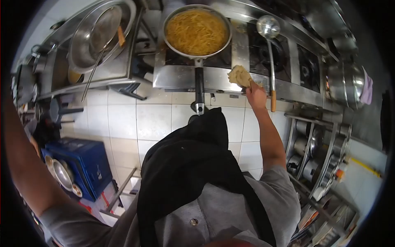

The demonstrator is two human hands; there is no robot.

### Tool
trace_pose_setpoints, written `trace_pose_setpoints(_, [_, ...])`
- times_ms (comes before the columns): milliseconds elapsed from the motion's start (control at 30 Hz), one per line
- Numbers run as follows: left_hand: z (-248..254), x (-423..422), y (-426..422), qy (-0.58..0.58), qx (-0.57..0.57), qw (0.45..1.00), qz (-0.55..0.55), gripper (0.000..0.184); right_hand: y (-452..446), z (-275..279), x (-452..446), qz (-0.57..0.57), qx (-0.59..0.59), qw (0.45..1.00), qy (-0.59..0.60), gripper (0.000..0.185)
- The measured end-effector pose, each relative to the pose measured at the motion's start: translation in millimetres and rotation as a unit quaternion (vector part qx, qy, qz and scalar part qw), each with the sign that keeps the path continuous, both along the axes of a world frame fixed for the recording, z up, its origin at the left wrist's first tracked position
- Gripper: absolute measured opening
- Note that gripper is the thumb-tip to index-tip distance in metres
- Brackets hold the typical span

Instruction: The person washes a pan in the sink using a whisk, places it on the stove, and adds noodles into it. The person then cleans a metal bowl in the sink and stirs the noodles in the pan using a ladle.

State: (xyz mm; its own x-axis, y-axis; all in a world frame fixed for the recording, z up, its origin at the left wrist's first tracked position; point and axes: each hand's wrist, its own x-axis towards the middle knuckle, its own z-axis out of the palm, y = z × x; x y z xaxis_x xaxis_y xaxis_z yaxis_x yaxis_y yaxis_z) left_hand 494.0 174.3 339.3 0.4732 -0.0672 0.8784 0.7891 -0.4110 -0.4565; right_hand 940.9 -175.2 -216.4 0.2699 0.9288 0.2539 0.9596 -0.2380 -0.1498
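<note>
My right hand (256, 95) grips a crumpled yellowish cloth (240, 77) over the stove's front steel edge. Left of the cloth, a frying pan (198, 56) sits on the stove, filled with thin yellow strands (196, 32), noodles or fine-cut fries. Its black handle (199, 84) points toward me. Close to my right hand, a ladle (271, 61) with a wooden grip lies across the stovetop. My left forearm stretches up the left edge of view, and the hand itself is out of sight.
A large steel bowl (78, 57) holding a long-handled strainer (108, 29) stands on the counter at left. A steel pot (349, 84) is at right, above a rack of pans (312, 152). A blue box (84, 164) stands on the tiled floor (152, 121).
</note>
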Motion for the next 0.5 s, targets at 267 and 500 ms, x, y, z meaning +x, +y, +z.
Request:
trace_pose_setpoints(267, [1.2,0.6,10.1,-0.009,-0.009,1.0,-0.008,0.032,2.3,52.2,-15.0,-0.086,0.19,0.968,0.141,0.043])
trace_pose_setpoints(500, [8.9,-1.5,12.8,0.011,0.006,1.0,-0.004,0.032,2.3,-4.4,-36.9,-0.015,-0.014,0.995,0.093,0.059])
